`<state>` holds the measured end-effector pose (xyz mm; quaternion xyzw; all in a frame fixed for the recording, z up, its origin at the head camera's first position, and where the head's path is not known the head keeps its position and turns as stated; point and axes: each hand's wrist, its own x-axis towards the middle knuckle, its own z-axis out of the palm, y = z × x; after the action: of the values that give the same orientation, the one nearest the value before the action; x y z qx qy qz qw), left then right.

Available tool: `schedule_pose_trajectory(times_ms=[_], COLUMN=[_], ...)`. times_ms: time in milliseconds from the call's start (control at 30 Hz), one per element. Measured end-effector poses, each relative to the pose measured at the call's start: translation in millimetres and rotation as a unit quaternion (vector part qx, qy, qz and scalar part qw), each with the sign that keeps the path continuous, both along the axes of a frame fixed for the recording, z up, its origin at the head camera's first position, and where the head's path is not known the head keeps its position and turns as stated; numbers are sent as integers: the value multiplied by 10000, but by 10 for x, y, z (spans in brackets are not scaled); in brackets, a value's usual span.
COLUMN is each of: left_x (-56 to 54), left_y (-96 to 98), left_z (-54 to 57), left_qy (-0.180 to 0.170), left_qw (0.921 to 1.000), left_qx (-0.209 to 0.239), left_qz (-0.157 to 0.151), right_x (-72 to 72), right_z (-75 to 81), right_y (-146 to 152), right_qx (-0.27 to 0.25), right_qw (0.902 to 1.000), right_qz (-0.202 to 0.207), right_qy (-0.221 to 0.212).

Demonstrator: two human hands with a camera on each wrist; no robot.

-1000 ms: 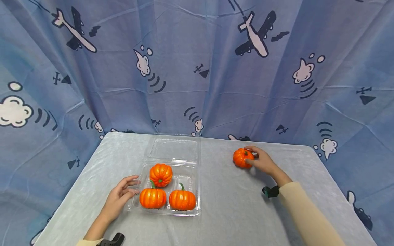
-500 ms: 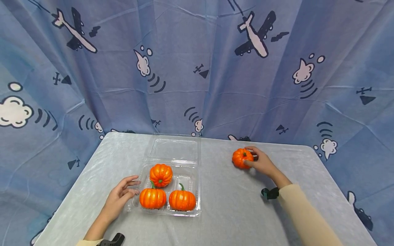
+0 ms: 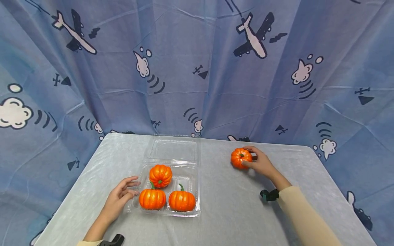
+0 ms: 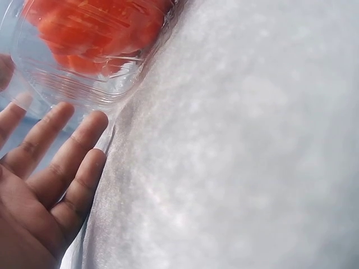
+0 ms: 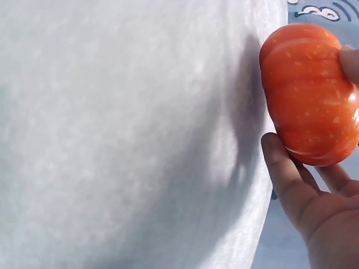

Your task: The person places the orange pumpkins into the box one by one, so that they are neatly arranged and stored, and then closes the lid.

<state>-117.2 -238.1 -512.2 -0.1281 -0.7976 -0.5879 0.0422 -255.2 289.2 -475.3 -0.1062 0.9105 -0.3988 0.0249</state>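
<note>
My right hand [image 3: 261,163] grips a small orange pumpkin [image 3: 238,158] at the far right of the table, stem upward in the head view. In the right wrist view the thumb lies on one side of the ribbed pumpkin [image 5: 308,92] and fingers are at its other side. At the left, a clear plastic clamshell container [image 3: 191,174] lies with its lid [image 3: 173,148] folded back. Inside are three more pumpkins: one at the back left [image 3: 160,176], two in front. My left hand [image 3: 116,198] has its fingers extended at the container's left wall, fingertips right at the plastic.
A pale grey cloth covers the table [image 3: 227,212], whose far edge meets a blue curtain [image 3: 184,68] printed with planes and clouds. The container's back right part holds no pumpkin. Dark wrist-worn devices sit on both wrists.
The right hand has shifted slightly to the left with the pumpkin, whose stem has turned a little. The left hand and the container stay in place.
</note>
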Motion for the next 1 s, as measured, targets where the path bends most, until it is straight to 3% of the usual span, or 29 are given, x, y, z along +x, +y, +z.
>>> schedule_pose_trajectory(times_ms=[267, 733, 1000], left_x=[-1, -11, -2], left_y=[-11, -22, 4], left_z=[-6, -14, 0], left_qy=[85, -182, -76], left_qw=[10000, 9998, 10000], left_qx=[-37, -30, -19], left_qz=[-23, 5, -11], right_x=[36, 161, 234], right_z=[124, 371, 469], right_y=[-96, -372, -518], right_qx=[-167, -317, -265], right_qw=[9996, 9973, 9962], right_qz=[119, 281, 371], right_qy=[219, 603, 742])
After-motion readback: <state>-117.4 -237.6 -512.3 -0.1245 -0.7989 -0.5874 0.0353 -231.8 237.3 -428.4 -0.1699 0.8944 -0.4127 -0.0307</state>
